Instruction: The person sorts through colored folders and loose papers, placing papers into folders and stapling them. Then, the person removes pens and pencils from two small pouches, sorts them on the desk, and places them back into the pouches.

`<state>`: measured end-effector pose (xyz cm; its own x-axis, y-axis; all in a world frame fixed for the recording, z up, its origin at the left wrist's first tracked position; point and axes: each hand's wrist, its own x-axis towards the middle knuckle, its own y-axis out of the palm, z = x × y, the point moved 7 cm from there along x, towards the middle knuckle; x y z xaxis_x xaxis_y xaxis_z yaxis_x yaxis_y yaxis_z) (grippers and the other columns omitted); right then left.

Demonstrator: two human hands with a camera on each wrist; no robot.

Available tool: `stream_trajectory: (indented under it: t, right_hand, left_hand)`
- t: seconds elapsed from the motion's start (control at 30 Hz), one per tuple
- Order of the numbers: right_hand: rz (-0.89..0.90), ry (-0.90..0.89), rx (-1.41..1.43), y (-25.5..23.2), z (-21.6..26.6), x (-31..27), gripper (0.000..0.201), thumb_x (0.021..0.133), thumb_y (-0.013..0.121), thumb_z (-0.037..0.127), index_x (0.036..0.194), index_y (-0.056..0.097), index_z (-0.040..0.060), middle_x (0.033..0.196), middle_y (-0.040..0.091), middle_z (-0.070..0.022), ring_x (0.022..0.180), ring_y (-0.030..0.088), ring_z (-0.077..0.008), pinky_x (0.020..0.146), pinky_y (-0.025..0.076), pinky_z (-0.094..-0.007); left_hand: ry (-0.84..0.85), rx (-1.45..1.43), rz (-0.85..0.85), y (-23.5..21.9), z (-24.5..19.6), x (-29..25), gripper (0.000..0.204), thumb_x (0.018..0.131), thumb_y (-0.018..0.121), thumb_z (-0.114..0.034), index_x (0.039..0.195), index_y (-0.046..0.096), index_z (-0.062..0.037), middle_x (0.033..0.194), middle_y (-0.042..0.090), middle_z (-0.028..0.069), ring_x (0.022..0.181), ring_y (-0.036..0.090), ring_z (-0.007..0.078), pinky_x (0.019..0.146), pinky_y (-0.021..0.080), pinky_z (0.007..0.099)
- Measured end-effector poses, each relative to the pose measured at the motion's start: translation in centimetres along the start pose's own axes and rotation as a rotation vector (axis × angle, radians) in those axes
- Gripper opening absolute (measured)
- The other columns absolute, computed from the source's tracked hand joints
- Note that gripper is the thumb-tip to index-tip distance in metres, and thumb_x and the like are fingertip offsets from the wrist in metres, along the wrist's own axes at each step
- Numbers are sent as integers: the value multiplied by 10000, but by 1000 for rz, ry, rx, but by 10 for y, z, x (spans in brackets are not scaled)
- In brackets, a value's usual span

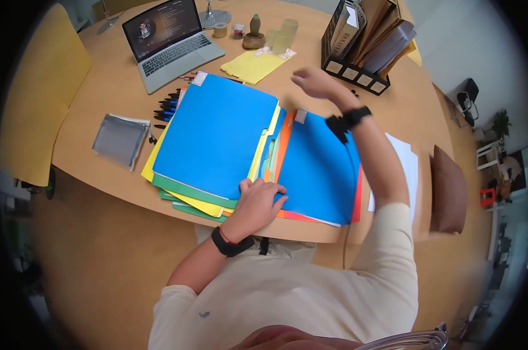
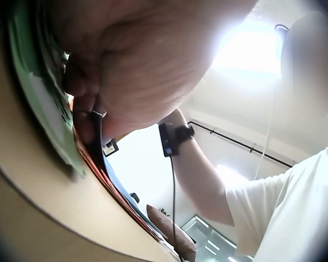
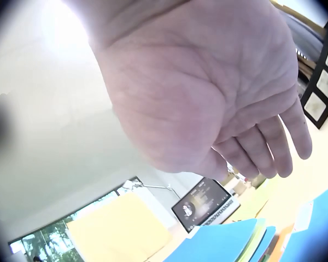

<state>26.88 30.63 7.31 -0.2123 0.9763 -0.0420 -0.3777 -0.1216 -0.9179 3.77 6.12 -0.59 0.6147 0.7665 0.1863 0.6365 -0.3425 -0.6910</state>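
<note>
My left hand point(image 1: 254, 205) is at the front edge between two piles of folders. Its thumb and fingers pinch the near left corner of the right-hand blue folder point(image 1: 319, 169); the left wrist view shows the folder's dark edge between them. Beside that hand, a larger blue folder point(image 1: 217, 134) tops the left pile, with yellow and green folders point(image 1: 197, 201) fanned out beneath. Raised above the far side of the right pile, my right hand point(image 1: 317, 83) holds nothing, and its fingers point(image 3: 273, 144) are loosely extended in the right wrist view.
A laptop point(image 1: 170, 44) stands at the back left, near yellow folders point(image 1: 258, 65). A black file holder point(image 1: 357, 76) is at the back right. Pens point(image 1: 168, 108) and a zip pouch point(image 1: 121, 140) lie left. White paper point(image 1: 401, 166) lies right; a cable point(image 1: 350, 192) hangs from my right wrist.
</note>
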Motion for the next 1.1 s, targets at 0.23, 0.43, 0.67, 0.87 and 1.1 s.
stream_trajectory:
  t: [0.23, 0.43, 0.67, 0.87, 1.1]
  right_hand:
    - [-79, 260, -167, 63, -61, 141, 482, 979, 671, 395, 1136, 758, -53, 1148, 740, -320, 1088, 698, -474, 927, 548, -501]
    - [-76, 263, -187, 84, -65, 180, 550, 941, 723, 439, 1116, 760, -80, 1153, 744, -316, 1099, 706, -462, 937, 553, -486]
    - [-39, 370, -175, 95, -74, 191, 577, 951, 670, 442, 1292, 735, -19, 1329, 715, -263, 1257, 679, -409, 1061, 531, -446]
    - [-54, 330, 12, 72, -78, 177, 570, 952, 679, 413, 1289, 716, -46, 1250, 737, -287, 1215, 693, -412, 1014, 542, -441]
    - [-69, 216, 134, 30, -40, 94, 577, 986, 691, 417, 1273, 678, -84, 1158, 756, -263, 1090, 718, -397, 954, 548, -444]
  left_hand:
    - [7, -70, 14, -5, 5, -1, 189, 973, 759, -252, 1082, 773, -99, 912, 730, 24, 955, 622, 242, 932, 349, 447]
    - [36, -75, -8, -4, 6, -3, 187, 969, 767, -255, 1082, 765, -105, 952, 751, 22, 970, 622, 244, 948, 363, 455]
    - [34, -70, -2, -2, 7, -3, 179, 958, 779, -238, 1083, 766, -109, 956, 754, 21, 974, 623, 241, 948, 368, 450]
    - [42, -66, -12, 2, 8, -5, 182, 951, 783, -242, 1086, 768, -120, 940, 747, 16, 973, 624, 236, 949, 364, 456]
    - [34, -74, -16, -1, 6, -3, 175, 942, 783, -230, 1080, 779, -122, 892, 726, 17, 942, 626, 229, 943, 349, 449]
